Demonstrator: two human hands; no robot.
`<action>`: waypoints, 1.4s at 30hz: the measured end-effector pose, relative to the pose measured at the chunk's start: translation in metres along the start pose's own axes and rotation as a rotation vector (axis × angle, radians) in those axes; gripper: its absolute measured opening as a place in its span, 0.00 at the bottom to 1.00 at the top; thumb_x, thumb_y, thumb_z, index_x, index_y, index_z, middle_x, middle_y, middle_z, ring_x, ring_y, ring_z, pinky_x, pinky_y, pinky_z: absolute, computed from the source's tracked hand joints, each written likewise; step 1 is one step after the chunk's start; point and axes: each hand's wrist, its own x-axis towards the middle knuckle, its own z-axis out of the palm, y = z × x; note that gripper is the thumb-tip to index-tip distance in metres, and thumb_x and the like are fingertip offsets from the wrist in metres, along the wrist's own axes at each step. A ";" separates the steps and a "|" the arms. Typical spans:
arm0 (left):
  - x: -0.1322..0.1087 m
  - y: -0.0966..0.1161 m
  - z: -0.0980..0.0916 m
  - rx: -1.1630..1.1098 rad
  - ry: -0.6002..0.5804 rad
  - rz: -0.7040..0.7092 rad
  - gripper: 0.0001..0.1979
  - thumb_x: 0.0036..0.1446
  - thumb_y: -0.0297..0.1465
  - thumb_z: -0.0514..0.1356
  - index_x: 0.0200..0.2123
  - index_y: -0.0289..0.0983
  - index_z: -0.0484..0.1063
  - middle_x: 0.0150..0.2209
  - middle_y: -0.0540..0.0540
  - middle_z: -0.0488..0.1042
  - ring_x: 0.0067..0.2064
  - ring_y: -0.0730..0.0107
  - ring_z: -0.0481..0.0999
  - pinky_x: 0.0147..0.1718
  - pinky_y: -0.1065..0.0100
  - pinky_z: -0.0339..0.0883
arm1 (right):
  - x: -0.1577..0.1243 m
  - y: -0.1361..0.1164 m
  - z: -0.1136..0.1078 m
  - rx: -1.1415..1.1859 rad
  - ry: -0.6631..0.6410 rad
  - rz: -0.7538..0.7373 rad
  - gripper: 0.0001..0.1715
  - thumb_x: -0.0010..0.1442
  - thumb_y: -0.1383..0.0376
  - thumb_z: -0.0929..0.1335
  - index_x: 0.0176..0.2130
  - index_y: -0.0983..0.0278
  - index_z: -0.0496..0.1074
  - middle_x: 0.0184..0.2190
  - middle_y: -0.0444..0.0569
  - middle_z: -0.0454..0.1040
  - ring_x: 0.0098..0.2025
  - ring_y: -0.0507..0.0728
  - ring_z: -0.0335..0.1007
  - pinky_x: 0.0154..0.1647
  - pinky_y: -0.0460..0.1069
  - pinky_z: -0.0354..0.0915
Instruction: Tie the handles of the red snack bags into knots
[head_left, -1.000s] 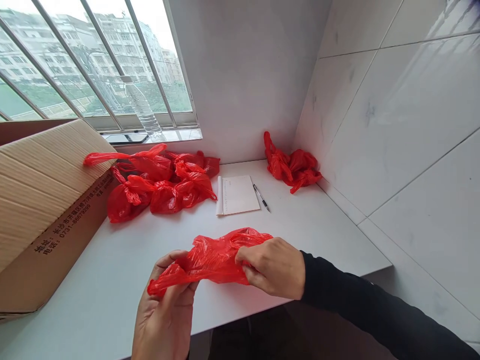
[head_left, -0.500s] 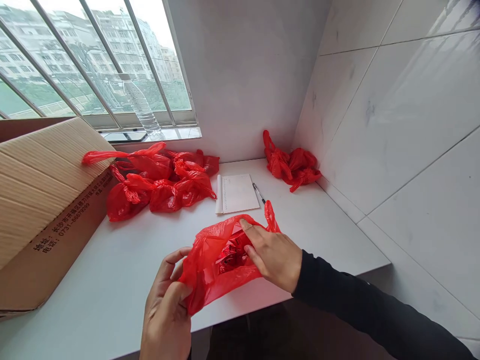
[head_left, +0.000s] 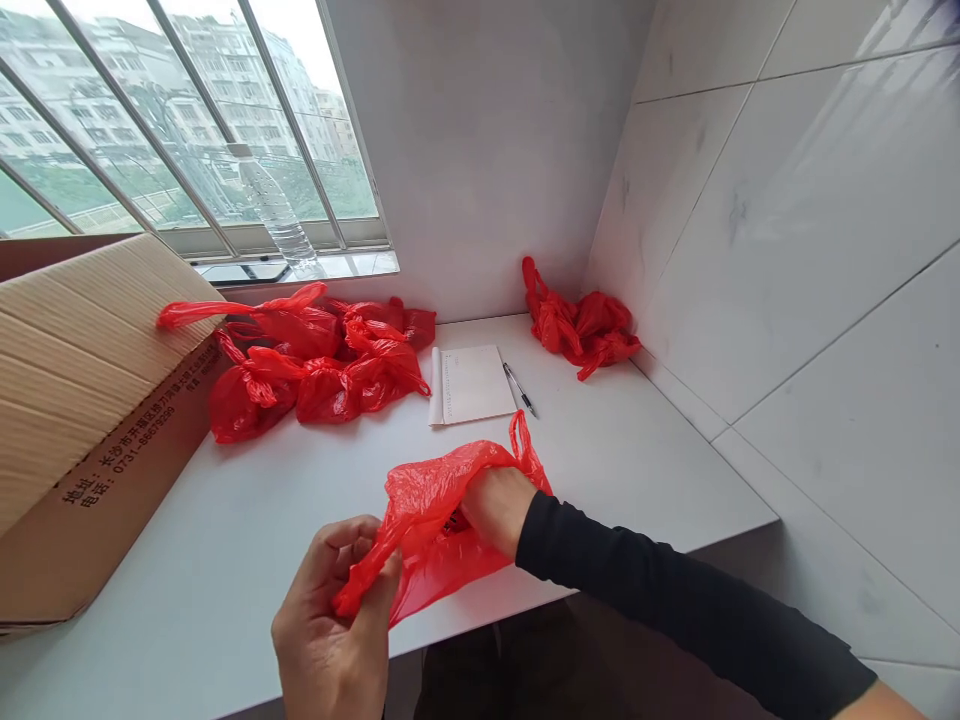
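Note:
A red plastic bag [head_left: 442,480] lies on the white table near its front edge, with its mouth facing me. My left hand [head_left: 337,600] pinches the bag's left side between thumb and fingers. My right hand [head_left: 499,510] is inside the bag up to the wrist, so its fingers are hidden. A small patch of dark printing on the contents [head_left: 451,522] shows beside that hand. One loop handle of the bag stands up at its right.
Several knotted red bags [head_left: 330,360] sit at the back left beside a cardboard box [head_left: 112,400]. Centrally lie a notepad [head_left: 476,385] and a pen [head_left: 519,388]. Another red bag heap [head_left: 581,325] is in the right corner. A water bottle [head_left: 274,210] stands on the sill.
My right hand has gone from the bag's rim down into the bag, covering most of the printed contents. My left hand has shifted slightly left, pulling the bag's edge.

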 end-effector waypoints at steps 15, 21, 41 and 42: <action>0.007 -0.012 -0.009 -0.310 0.203 0.133 0.06 0.54 0.27 0.65 0.27 0.43 0.80 0.35 0.50 0.73 0.49 0.64 0.70 0.45 0.69 0.66 | -0.025 -0.008 0.004 -0.146 -0.183 -0.085 0.18 0.59 0.70 0.66 0.50 0.64 0.68 0.39 0.53 0.76 0.38 0.61 0.74 0.27 0.49 0.64; 0.001 -0.007 -0.007 -0.356 0.186 0.073 0.01 0.50 0.30 0.67 0.28 0.42 0.80 0.33 0.51 0.78 0.40 0.64 0.74 0.41 0.65 0.69 | -0.021 -0.008 0.009 -0.129 -0.154 -0.042 0.22 0.62 0.70 0.63 0.56 0.65 0.65 0.39 0.52 0.76 0.37 0.61 0.74 0.29 0.51 0.66; -0.006 -0.006 -0.005 -0.307 0.155 0.028 0.11 0.49 0.34 0.69 0.38 0.42 0.79 0.29 0.53 0.71 0.30 0.72 0.65 0.30 0.72 0.63 | -0.039 -0.003 0.003 -0.239 -0.170 -0.232 0.14 0.60 0.69 0.66 0.47 0.66 0.71 0.40 0.54 0.74 0.39 0.60 0.68 0.35 0.53 0.62; -0.006 -0.006 -0.005 -0.302 0.153 0.014 0.09 0.48 0.34 0.69 0.35 0.42 0.79 0.28 0.53 0.70 0.30 0.72 0.64 0.29 0.72 0.63 | -0.040 -0.001 0.002 -0.256 -0.182 -0.215 0.12 0.60 0.69 0.66 0.44 0.66 0.72 0.39 0.53 0.74 0.38 0.60 0.68 0.35 0.53 0.62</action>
